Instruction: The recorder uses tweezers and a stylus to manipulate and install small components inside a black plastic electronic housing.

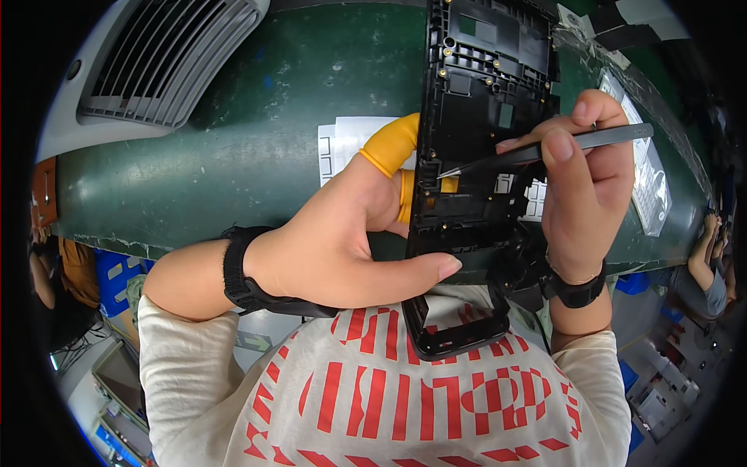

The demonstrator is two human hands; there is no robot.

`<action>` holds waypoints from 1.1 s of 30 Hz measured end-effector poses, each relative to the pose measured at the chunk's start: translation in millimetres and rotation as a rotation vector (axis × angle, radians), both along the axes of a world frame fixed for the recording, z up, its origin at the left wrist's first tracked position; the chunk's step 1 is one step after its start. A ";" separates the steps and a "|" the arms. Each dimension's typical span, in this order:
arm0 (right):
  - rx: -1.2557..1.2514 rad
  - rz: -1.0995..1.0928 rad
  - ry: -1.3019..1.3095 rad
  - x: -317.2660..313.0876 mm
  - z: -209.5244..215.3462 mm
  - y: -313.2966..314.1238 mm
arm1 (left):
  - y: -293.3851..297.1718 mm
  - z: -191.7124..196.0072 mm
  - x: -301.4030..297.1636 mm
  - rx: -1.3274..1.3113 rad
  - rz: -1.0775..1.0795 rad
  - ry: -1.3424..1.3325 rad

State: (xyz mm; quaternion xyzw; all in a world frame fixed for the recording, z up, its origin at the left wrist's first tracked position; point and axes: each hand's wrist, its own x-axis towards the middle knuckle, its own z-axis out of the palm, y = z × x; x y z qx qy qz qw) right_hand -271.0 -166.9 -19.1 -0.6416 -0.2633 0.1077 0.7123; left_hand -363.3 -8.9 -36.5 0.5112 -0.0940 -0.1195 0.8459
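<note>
My left hand [334, 226] grips the left edge of a black plastic housing [471, 109], with yellow finger cots [389, 146] on some of its fingers. The housing has small brass inserts, ribs and cut-outs, and is held up over the table; its lower end reaches my shirt. In my right hand [587, 175] is a pair of dark tweezers [572, 144], pinched between thumb and fingers. The fine tips point left and rest at or just above the housing's left side, near a small rectangular opening. Whether the tips hold anything is too small to tell.
A green work table [257, 156] lies under my hands. Printed white sheets [334, 159] lie partly beneath the housing. A white machine with a dark slatted vent [167, 58] stands at the far left. At right is a clear plastic bag [652, 191]; another person's arm [704, 257] is beyond.
</note>
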 end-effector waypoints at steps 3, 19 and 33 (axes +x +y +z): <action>0.001 -0.002 -0.009 0.3 -0.4 -0.2 | -0.6 -1.0 1.0 0.005 0.008 -0.023; -0.070 0.010 0.004 -2.1 -5.2 0.0 | 2.2 3.5 2.0 0.146 0.109 0.169; 0.349 -0.051 -0.067 12.4 39.8 -31.4 | 2.2 8.3 11.2 -0.007 0.214 0.255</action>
